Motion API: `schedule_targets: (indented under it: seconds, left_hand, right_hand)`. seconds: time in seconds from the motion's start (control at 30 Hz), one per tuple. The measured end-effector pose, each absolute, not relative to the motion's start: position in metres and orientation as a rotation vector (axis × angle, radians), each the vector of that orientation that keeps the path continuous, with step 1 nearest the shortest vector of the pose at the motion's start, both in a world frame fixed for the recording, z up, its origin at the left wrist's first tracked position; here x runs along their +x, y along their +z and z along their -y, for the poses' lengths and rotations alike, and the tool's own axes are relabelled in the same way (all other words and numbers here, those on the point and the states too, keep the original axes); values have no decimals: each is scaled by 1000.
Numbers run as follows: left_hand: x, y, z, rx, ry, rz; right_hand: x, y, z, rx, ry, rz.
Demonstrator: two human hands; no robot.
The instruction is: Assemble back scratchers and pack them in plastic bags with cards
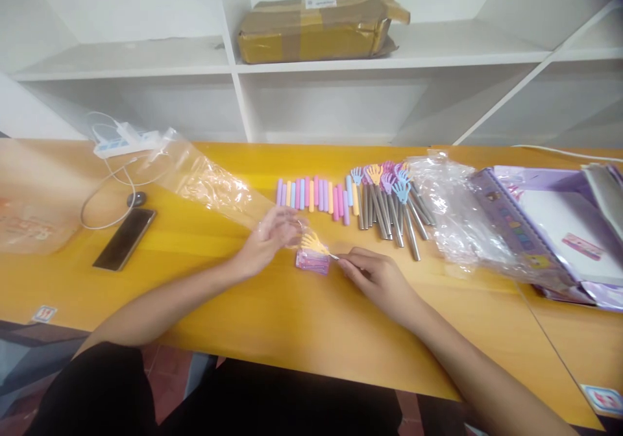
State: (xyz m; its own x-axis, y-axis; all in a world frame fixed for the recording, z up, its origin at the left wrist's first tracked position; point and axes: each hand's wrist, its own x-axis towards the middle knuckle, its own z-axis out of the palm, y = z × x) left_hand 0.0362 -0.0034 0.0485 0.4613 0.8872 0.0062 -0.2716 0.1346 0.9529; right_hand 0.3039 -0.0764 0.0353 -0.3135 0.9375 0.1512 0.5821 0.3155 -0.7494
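Observation:
My right hand (pixel 377 280) pinches the thin metal rod of a back scratcher, whose yellow hand-shaped head (pixel 315 244) points left. My left hand (pixel 270 238) has its fingers curled round what looks like clear film, just left of that head; the film's edges are hard to make out. Below the yellow head lies a small stack of pink and purple cards (pixel 312 262), partly covered by it. Beyond my hands is a row of pastel tubes (pixel 311 194). To its right, several back scratchers (pixel 389 196) with metal rods lie in a pile.
Clear plastic bags (pixel 209 186) stretch behind my left hand, and more crumpled plastic (pixel 462 222) lies right of the pile. A purple box (pixel 545 228) stands at the right. On the left are a phone (pixel 124 239), a cable and a power strip (pixel 126 143). Shelves hold a taped carton (pixel 316 30).

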Motion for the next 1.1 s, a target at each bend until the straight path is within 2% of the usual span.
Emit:
schedule_targets:
  seconds: [0.3, 0.67, 1.1]
  left_hand:
    - [36, 38, 6, 1066, 918, -797]
    - [39, 42, 12, 1245, 864, -856]
    - [48, 23, 25, 1210, 679, -841]
  right_hand:
    - [305, 38, 76, -1396, 762, 1979]
    - [308, 36, 81, -1431, 1329, 1738]
    - [300, 33, 81, -1345, 1428, 1666]
